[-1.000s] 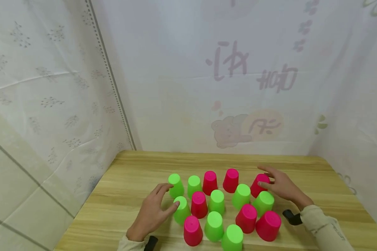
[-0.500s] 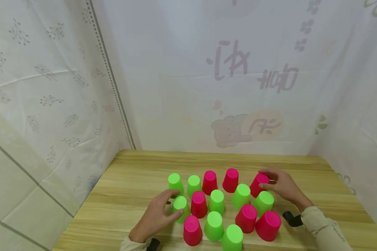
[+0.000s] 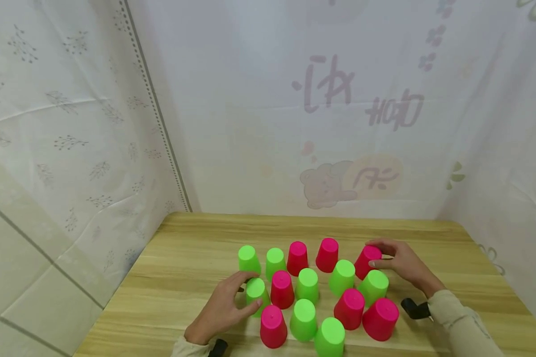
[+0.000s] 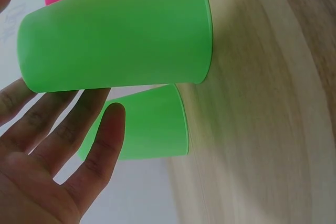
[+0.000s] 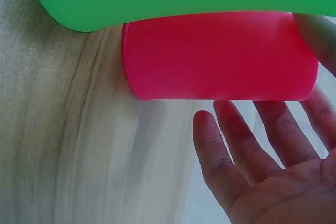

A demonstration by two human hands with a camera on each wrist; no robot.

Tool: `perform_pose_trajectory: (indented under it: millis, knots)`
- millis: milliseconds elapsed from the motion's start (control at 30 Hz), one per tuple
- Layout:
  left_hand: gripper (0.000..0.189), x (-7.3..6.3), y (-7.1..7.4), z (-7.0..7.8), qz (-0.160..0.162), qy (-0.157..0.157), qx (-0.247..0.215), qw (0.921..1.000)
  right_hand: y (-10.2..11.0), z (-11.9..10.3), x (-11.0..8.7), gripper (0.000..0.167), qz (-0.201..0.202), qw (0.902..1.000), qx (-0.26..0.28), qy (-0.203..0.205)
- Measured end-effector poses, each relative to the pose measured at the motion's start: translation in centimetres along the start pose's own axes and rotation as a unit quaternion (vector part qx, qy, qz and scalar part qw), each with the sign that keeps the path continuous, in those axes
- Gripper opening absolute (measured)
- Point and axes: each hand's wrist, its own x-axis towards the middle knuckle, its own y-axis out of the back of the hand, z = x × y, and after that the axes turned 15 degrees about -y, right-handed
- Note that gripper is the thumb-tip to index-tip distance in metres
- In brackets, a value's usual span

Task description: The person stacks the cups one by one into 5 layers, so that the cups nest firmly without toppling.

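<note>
Upside-down plastic cups, green and pink, stand on the wooden table. My left hand (image 3: 223,307) is around a green cup (image 3: 255,292) at the left of the group. In the left wrist view its fingers (image 4: 94,156) reach along one side of that cup, and the thumb shows apart from it. At the right, my right hand (image 3: 402,263) holds a pink cup (image 3: 367,263) at the back. The right wrist view has the thumb on this cup (image 5: 220,59) near its base end, with the fingers (image 5: 210,153) along its other side, their tips partly hidden.
A green cup (image 3: 374,286) stands close in front of the right hand's cup. Other cups include a pink cup (image 3: 273,327) in front and a green cup (image 3: 249,259) behind the left hand. Patterned curtains (image 3: 250,124) surround the wooden table (image 3: 196,238).
My left hand has moved right and closer about the green cup. The right hand's fingers have come down from a raised spread onto the pink cup. The cups stay in place.
</note>
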Motion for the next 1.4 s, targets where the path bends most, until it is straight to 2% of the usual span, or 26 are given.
perform_pose_trajectory:
  millis: [200, 333, 667, 967, 1133, 1400]
  knots:
    - [0.044, 0.1, -0.1, -0.2, -0.002, -0.001, 0.004, 1.0, 0.3, -0.6, 0.5, 0.059, 0.002, 0.9999, -0.012, -0.009]
    - [0.041, 0.2, -0.1, -0.4, -0.003, -0.008, -0.002, 1.0, 0.8, -1.0, 1.0, 0.056, 0.005, 0.9995, -0.031, 0.005]
    - [0.04, 0.2, -0.1, -0.5, -0.008, -0.014, -0.015, 0.9997, 2.4, -2.5, 3.3, 0.05, -0.047, 0.9982, -0.027, 0.024]
    - [0.039, 0.1, -0.1, -0.5, -0.017, -0.019, -0.022, 0.9994, 3.4, -3.3, 5.8, 0.054, -0.072, 0.9965, -0.041, 0.011]
    - [0.039, 0.1, 0.0, -0.5, -0.016, -0.024, -0.022, 0.9993, 3.6, -3.6, 7.2, 0.054, -0.066, 0.9971, -0.036, -0.008]
    - [0.039, -0.1, -0.1, -0.6, -0.017, -0.023, -0.021, 0.9994, 2.9, -4.4, 9.6, 0.058, -0.028, 0.9983, -0.029, -0.043]
